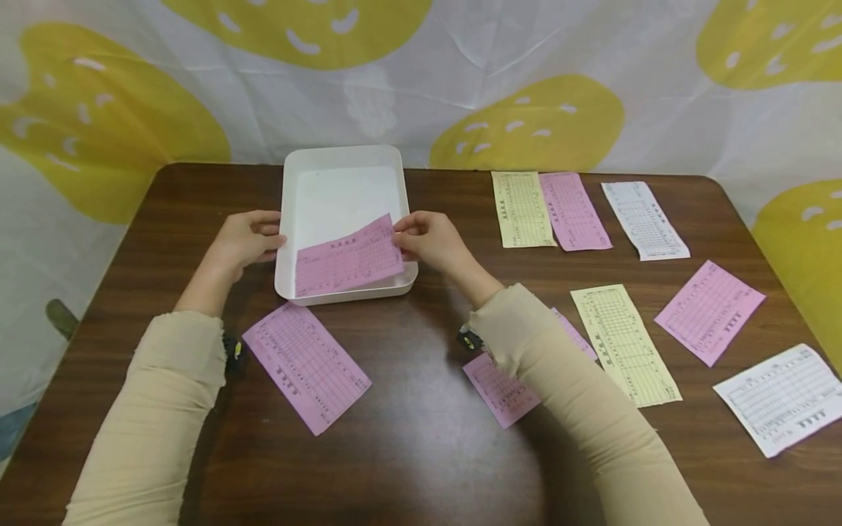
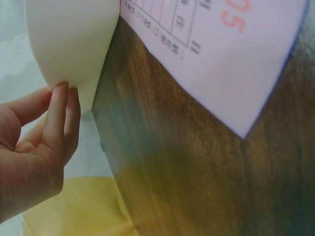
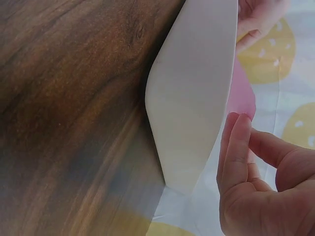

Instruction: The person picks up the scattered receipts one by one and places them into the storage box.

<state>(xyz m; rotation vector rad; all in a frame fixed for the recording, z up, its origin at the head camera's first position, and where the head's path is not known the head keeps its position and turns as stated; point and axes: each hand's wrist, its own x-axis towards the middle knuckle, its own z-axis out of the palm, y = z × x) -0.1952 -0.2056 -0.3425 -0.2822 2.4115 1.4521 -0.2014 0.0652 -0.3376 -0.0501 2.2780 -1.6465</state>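
A white tray [image 1: 349, 183] stands at the back left of the table. My left hand [image 1: 246, 241] holds its left rim, thumb at the edge and fingers against the outer wall, as the left wrist view shows. With thumb and fingertips, my right hand [image 1: 430, 237] pinches the right end of a pink printed slip [image 1: 349, 256]. That slip lies slanted over the near part of the tray, its right end raised and its left end low inside. In the right wrist view, the pink slip [image 3: 241, 93] shows above the tray wall [image 3: 192, 88].
Near the tray's front edge lies another pink slip [image 1: 305, 365]. To the right are several loose slips, among them a yellow slip [image 1: 625, 343], a pink slip [image 1: 710, 314] and a white slip [image 1: 786, 398]. My right sleeve [image 1: 572, 387] partly covers pink paper. A patterned cloth [image 1: 408, 95] hangs behind.
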